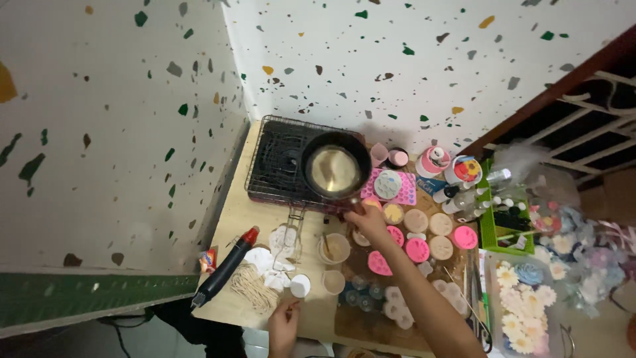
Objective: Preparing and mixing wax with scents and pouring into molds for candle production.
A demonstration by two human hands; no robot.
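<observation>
Wooden table in corner, speckled terrazzo walls, moulds crowded

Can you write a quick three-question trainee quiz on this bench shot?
1. True or false: the right hand grips the handle of the black pan.
2. What does the pan rest on? A) wire rack B) green basket C) wooden board
3. Which hand is at the table's near edge, by the small white cup?

Key: 1 true; 2 A; 3 the left hand.
</observation>
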